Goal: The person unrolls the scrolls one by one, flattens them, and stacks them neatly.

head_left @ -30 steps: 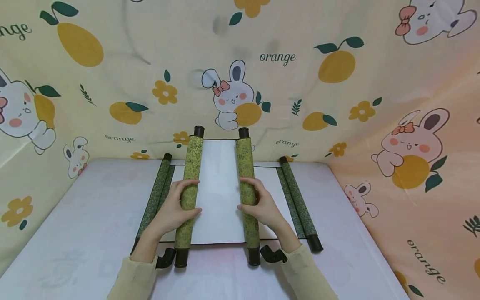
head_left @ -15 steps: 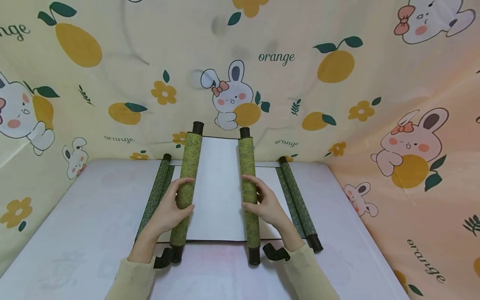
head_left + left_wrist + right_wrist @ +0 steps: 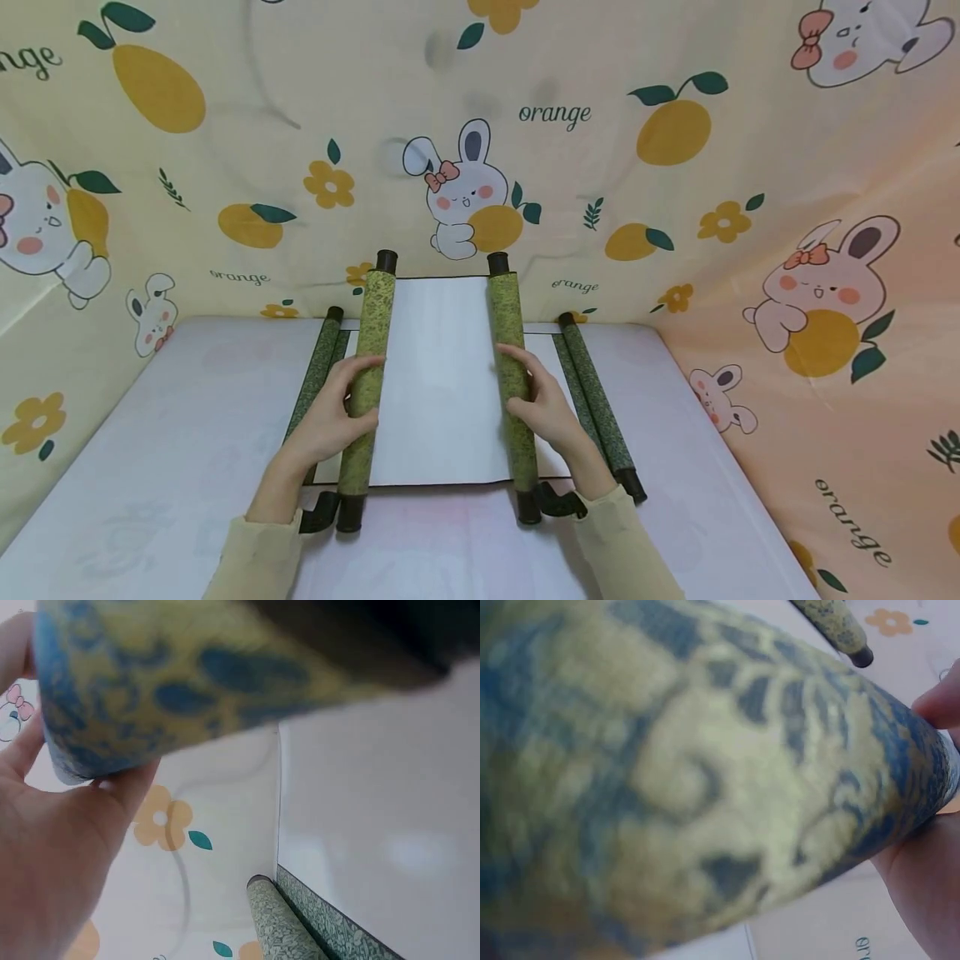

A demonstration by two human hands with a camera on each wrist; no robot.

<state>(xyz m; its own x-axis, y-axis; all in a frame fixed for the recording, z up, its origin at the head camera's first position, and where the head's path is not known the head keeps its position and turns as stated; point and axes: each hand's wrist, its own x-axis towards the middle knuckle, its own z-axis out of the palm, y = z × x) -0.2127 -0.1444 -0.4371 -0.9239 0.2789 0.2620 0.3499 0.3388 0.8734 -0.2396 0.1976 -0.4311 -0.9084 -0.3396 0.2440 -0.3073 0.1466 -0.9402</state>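
In the head view, a hanging scroll with two yellow-green patterned rollers is held up, partly unrolled, its white paper [image 3: 442,375] stretched between them. My left hand [image 3: 330,412] grips the left roller [image 3: 366,350], thumb and fingers around its middle. The right hand [image 3: 549,404] holds the right roller [image 3: 512,325] in the same way. Both rollers have black end knobs and stand nearly parallel. Up close in the left wrist view, the roller [image 3: 150,697] shows a blue pattern on yellow. The right wrist view is largely filled by the other roller [image 3: 727,772], with fingers at its right end.
Beneath the held scroll a second scroll lies spread on the white table [image 3: 187,433], with a green roller at left [image 3: 318,367] and another green roller at right [image 3: 600,400]. A curtain [image 3: 337,83] printed with rabbits and oranges surrounds the table's back and sides.
The two held rollers have moved apart, the left one leftward and the right one rightward. More white paper shows between them. Both hands keep their grip.
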